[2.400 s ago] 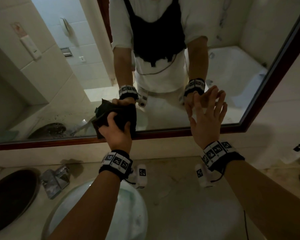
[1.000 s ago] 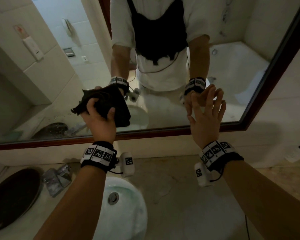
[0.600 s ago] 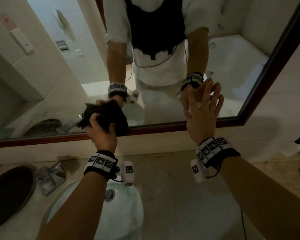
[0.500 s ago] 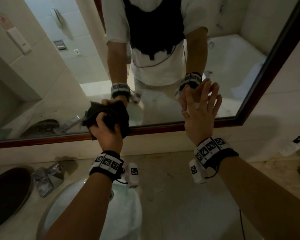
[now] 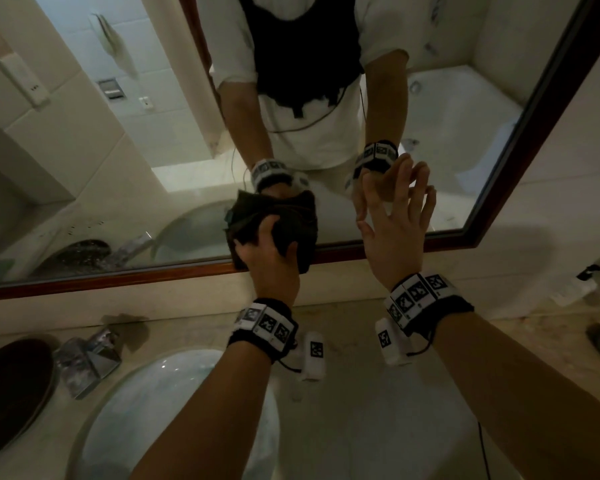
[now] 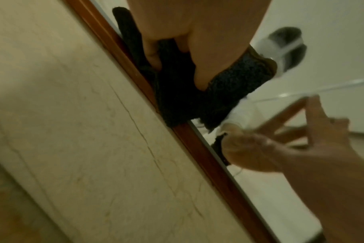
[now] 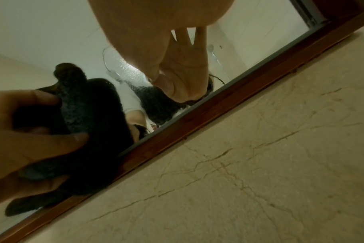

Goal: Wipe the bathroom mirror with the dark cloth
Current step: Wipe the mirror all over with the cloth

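Note:
My left hand point(image 5: 267, 258) grips the bunched dark cloth point(image 5: 291, 223) and presses it against the mirror point(image 5: 153, 168) at its lower edge, where the cloth overlaps the brown wooden frame point(image 5: 118, 277). In the left wrist view the fingers point(image 6: 154, 54) curl into the cloth point(image 6: 177, 102) against the frame point(image 6: 197, 148). My right hand point(image 5: 395, 223) is held flat and open just to the right, fingers spread, fingertips at the glass near its own reflection. From the right wrist view I see the cloth point(image 7: 89, 115) in the left hand point(image 7: 21, 139) and the right hand's fingers point(image 7: 185, 42) at the mirror.
Below the mirror runs a marble counter point(image 5: 378, 410) with a white basin point(image 5: 174, 410) and a chrome faucet point(image 5: 87, 355). A dark round dish point(image 5: 11, 386) lies at the far left. Small items point(image 5: 575, 289) stand at the counter's right end.
My left hand has swept the cloth along the mirror's lower part from the left toward the right hand and down onto the frame. The right hand has stayed at the glass.

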`<action>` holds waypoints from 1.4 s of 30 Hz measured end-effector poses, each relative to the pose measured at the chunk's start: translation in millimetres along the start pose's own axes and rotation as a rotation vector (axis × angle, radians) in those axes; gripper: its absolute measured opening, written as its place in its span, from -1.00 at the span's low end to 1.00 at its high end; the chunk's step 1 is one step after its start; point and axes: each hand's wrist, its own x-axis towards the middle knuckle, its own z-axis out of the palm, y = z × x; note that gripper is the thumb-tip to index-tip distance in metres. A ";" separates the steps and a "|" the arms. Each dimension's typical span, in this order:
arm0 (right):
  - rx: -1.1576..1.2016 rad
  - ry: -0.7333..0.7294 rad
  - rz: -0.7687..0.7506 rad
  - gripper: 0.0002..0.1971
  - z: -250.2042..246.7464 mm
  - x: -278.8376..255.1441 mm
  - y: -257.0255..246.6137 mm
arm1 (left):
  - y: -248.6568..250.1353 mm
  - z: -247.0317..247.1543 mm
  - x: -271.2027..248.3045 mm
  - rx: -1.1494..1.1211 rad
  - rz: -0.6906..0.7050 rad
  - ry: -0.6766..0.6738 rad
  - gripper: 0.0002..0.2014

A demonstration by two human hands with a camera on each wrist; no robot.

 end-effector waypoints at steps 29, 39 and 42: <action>0.123 -0.067 0.146 -0.10 -21.7 -5.0 -31.6 | -31.9 -33.5 8.8 -0.012 0.167 -0.044 -0.49; 0.102 -0.076 0.000 -0.16 -18.9 -6.7 -154.1 | -99.9 -100.1 37.5 -0.019 0.191 -0.031 -0.48; 0.077 -0.112 -0.002 -0.13 -10.8 -6.2 -186.1 | -127.6 -125.9 50.0 -0.003 0.178 -0.027 -0.48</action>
